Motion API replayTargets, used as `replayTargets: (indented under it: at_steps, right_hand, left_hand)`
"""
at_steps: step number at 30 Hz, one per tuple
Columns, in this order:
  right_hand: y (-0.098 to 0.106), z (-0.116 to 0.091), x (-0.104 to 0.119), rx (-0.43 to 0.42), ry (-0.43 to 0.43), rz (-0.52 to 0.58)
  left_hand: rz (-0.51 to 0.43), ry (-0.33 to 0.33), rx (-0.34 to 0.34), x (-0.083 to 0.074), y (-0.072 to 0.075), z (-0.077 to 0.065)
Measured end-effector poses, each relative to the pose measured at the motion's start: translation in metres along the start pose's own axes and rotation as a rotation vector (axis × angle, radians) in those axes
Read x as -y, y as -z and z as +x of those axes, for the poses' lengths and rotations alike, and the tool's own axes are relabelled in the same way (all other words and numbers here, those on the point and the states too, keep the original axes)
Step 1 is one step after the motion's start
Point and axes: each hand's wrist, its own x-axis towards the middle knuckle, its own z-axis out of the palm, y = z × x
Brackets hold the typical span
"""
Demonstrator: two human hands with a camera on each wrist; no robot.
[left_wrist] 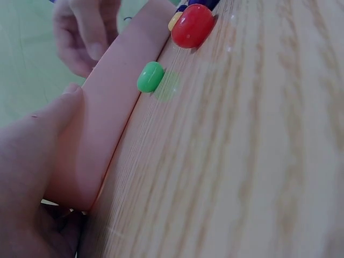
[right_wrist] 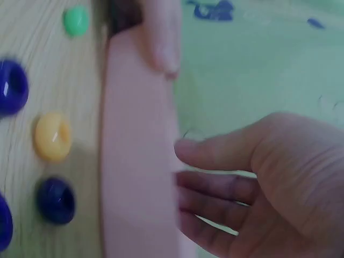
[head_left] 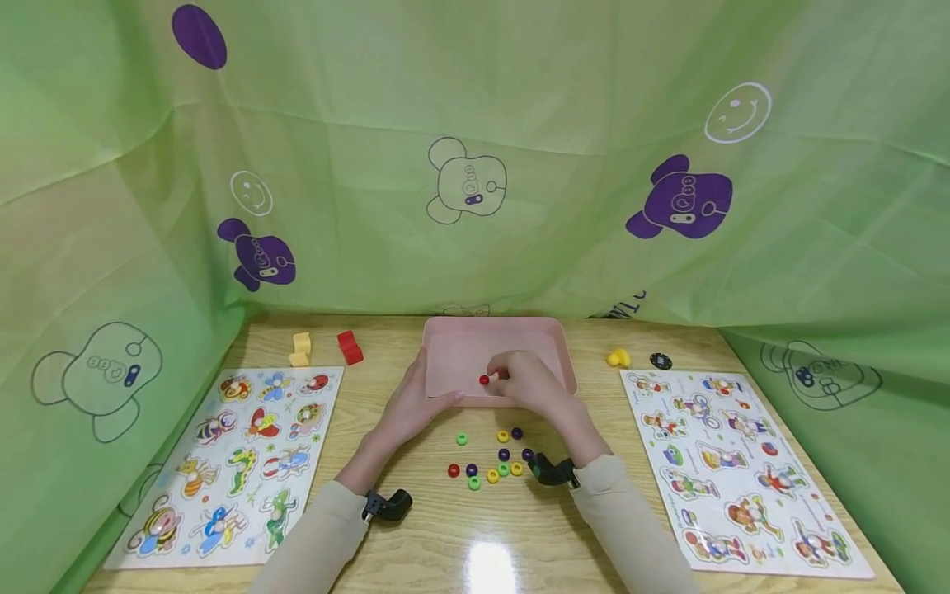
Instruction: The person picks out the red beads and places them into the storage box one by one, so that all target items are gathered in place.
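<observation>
A shallow pink tray (head_left: 499,332) stands at the far middle of the table. My left hand (head_left: 408,406) grips its near left corner, the thumb lying along the front wall (left_wrist: 102,118). Over the tray's right half is my right hand (head_left: 529,381), its fingers reaching down inside. A small red bead (head_left: 484,379) is in the tray beside those fingertips. In the right wrist view the thumb (right_wrist: 215,153) stands apart from the fingers, whose tips the tray wall hides; I see no bead between them.
Several loose beads lie in front of the tray, including a green bead (head_left: 462,439), a red bead (head_left: 453,470) and a yellow bead (head_left: 493,476). Picture puzzle boards flank them, left (head_left: 245,445) and right (head_left: 731,462). Red (head_left: 350,347) and yellow blocks (head_left: 300,349) sit back left.
</observation>
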Motion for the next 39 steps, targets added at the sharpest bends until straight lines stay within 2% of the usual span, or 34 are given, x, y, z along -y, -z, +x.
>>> replayTargets:
  at_steps: [3,7,12,16,19,23,30,39]
  right_hand:
    - [0.005,-0.009,0.014,0.047,0.092,0.007]
    - [0.004,-0.025,0.034,0.130,0.190,0.031]
    - [-0.015,-0.040,0.053,0.217,0.330,-0.045]
    - [-0.031,-0.046,0.062,0.237,0.414,-0.120]
    - [-0.038,-0.050,0.064,0.226,0.433,-0.171]
    - [-0.044,-0.052,0.063,0.201,0.451,-0.235]
    - [-0.049,-0.054,0.065,0.229,0.459,-0.249]
    - [-0.050,-0.055,0.065,0.215,0.505,-0.258]
  left_hand:
    - [0.011,-0.010,0.004,0.000,0.000,0.001]
    - [0.036,0.009,0.011,0.001,0.001,0.001]
    - [0.056,-0.029,0.007,0.004,0.002,0.002]
    - [0.049,-0.024,-0.004,0.003,0.002,0.001]
    - [0.051,0.001,-0.011,0.003,0.001,0.001]
    - [0.046,-0.009,-0.001,0.003,0.001,0.000]
    - [0.040,-0.026,0.008,0.003,0.001,0.000]
    - [0.046,-0.028,0.005,0.003,0.001,0.001]
